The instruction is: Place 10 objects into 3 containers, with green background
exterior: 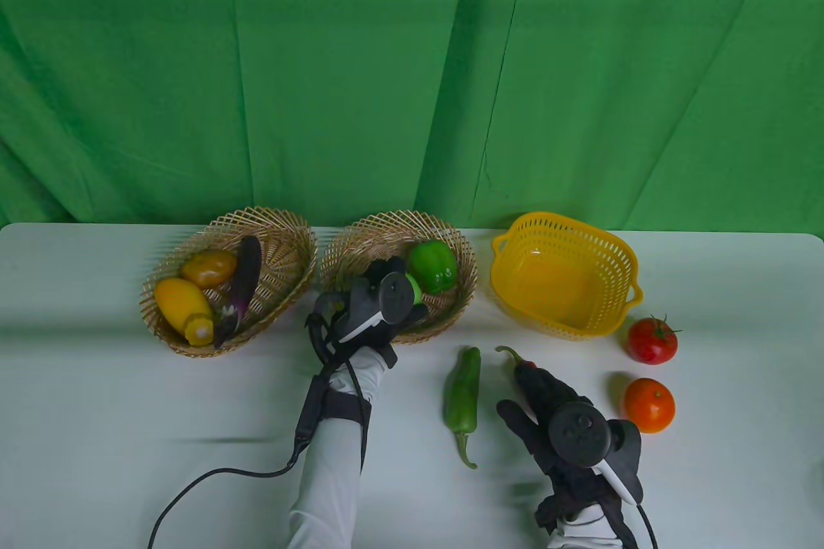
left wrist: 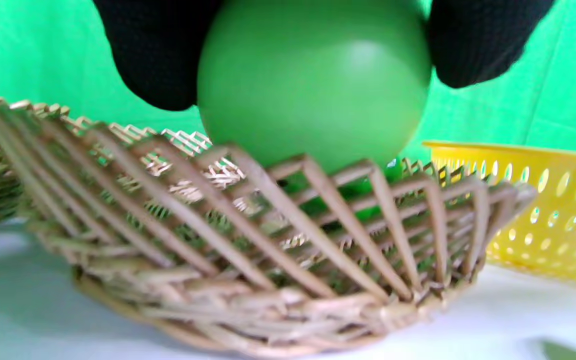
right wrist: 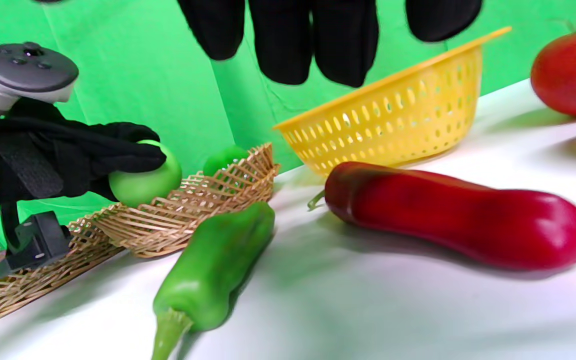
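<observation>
My left hand (exterior: 381, 298) grips a smooth green round fruit (exterior: 416, 287) and holds it just above the middle wicker basket (exterior: 465, 266). The left wrist view shows the fruit (left wrist: 313, 80) between my gloved fingers (left wrist: 158, 55), over the basket's rim (left wrist: 268, 250). A green bell pepper (exterior: 434, 266) lies in that basket. My right hand (exterior: 537, 385) is open above a long red pepper (right wrist: 458, 220) on the table. Its fingers (right wrist: 313, 40) hang over the pepper without touching it. In the table view only the pepper's stem end (exterior: 515, 357) shows.
A long green pepper (exterior: 462, 398) lies left of my right hand. The yellow plastic basket (exterior: 560, 219) stands empty at the right, with two tomatoes (exterior: 651, 341) (exterior: 649, 405) beside it. The left wicker basket (exterior: 286, 240) holds two yellow vegetables and an eggplant.
</observation>
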Demonstrator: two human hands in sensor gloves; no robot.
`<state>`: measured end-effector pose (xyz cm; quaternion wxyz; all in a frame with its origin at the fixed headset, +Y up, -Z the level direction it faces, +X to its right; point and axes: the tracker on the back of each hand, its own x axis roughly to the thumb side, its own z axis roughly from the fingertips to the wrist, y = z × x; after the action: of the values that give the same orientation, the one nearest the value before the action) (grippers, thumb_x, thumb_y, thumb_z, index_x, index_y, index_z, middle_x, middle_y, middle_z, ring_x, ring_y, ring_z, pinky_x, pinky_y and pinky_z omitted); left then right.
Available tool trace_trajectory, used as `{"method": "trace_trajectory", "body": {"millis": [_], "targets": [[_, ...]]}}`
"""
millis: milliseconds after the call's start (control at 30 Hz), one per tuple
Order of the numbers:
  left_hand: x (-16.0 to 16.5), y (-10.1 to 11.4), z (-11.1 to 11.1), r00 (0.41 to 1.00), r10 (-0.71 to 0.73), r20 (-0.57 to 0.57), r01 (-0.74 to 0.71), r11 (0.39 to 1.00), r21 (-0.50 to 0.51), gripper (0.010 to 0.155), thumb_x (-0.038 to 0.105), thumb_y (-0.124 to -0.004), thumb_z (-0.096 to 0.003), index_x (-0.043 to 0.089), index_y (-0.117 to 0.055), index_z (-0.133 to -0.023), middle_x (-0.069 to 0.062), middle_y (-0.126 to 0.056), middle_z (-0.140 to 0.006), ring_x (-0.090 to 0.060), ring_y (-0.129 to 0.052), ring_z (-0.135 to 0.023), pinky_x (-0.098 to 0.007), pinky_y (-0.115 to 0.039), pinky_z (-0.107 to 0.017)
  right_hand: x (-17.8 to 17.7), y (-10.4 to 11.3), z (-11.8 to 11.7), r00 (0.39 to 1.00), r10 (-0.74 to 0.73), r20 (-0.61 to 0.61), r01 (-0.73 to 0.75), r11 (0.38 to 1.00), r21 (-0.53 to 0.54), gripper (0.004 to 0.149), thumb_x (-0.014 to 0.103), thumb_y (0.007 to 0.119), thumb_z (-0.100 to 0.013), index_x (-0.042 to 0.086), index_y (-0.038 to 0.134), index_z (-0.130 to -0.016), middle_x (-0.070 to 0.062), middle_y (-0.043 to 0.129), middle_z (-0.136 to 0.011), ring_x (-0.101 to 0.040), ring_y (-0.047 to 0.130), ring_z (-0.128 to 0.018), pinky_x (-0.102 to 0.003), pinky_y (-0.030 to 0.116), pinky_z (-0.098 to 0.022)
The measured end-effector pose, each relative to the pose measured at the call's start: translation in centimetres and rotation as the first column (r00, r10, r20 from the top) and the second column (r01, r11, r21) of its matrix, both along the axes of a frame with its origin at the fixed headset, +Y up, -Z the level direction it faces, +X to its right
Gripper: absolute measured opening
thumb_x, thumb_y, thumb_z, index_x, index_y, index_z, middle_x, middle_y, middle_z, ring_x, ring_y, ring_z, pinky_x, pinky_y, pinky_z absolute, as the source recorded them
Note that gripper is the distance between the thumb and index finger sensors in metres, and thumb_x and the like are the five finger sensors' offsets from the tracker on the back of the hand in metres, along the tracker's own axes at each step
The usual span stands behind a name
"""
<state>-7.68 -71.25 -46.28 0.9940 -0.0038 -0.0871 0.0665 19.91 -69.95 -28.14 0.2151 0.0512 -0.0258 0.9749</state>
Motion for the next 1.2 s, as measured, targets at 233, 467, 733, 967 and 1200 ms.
{"method": "trace_trajectory", "body": {"millis": [233, 467, 733, 967, 1200], "targets": [[-0.8, 0.8, 0.5, 1.0, 0.003, 0.01, -0.003, 1.0, 0.01, 0.077, 0.063, -0.063, -0.0538, 0.021, -0.045, -0.117, -0.022, -0.052, -0.119, -0.045, -0.07, -0.103, -0.057, -0.072, -0.065, -0.4, -0.1, 0.0, 1.0, 0.007, -0.014, -0.007, 1.0, -0.005, 0.077, 0.069, 0.051, -0.053, 0.025, 0.05, -0.116, -0.016, 0.061, -0.119, -0.047, 0.061, -0.105, -0.073, 0.045, -0.075], [-1.8, 2.1, 2.0, 0.997, 0.037, 0.065, -0.037, 0.999, -0.001, 0.072, 0.06, -0.062, -0.0548, 0.023, -0.052, -0.115, -0.02, -0.058, -0.117, -0.044, -0.076, -0.101, -0.056, -0.073, -0.064, -0.6, -0.2, -0.1, 1.0, 0.003, -0.022, -0.003, 1.0, -0.011, 0.077, 0.069, 0.051, -0.053, 0.025, 0.05, -0.116, -0.016, 0.061, -0.119, -0.047, 0.061, -0.105, -0.073, 0.045, -0.075], [-3.6, 4.2, 5.6, 0.989, 0.064, 0.137, -0.072, 0.996, 0.055, 0.071, 0.06, -0.062, -0.055, 0.023, -0.054, -0.115, -0.019, -0.061, -0.117, -0.043, -0.078, -0.1, -0.056, -0.074, -0.064, -0.9, -0.6, -0.2, 0.999, 0.009, -0.035, -0.01, 0.999, -0.031, 0.077, 0.069, 0.05, -0.053, 0.024, 0.05, -0.116, -0.016, 0.061, -0.119, -0.047, 0.061, -0.105, -0.073, 0.045, -0.075], [-6.0, 4.9, 9.5, 0.981, 0.059, 0.186, -0.081, 0.99, 0.113, 0.07, 0.06, -0.062, -0.0551, 0.024, -0.054, -0.115, -0.019, -0.061, -0.117, -0.042, -0.079, -0.1, -0.056, -0.074, -0.064, -0.8, -0.6, -0.2, 0.999, -0.005, -0.032, 0.004, 0.999, -0.035, 0.077, 0.069, 0.05, -0.053, 0.025, 0.05, -0.116, -0.016, 0.061, -0.119, -0.047, 0.061, -0.105, -0.073, 0.045, -0.075], [-8.4, 4.5, 13.0, 0.973, 0.053, 0.223, -0.088, 0.984, 0.152, 0.07, 0.06, -0.062, -0.055, 0.024, -0.054, -0.115, -0.018, -0.062, -0.116, -0.042, -0.079, -0.1, -0.056, -0.074, -0.064, -0.8, -0.6, -0.1, 0.999, 0.0, -0.034, -0.001, 0.999, -0.036, 0.076, 0.069, 0.05, -0.053, 0.025, 0.05, -0.116, -0.016, 0.06, -0.119, -0.047, 0.061, -0.105, -0.073, 0.045, -0.075]]}}
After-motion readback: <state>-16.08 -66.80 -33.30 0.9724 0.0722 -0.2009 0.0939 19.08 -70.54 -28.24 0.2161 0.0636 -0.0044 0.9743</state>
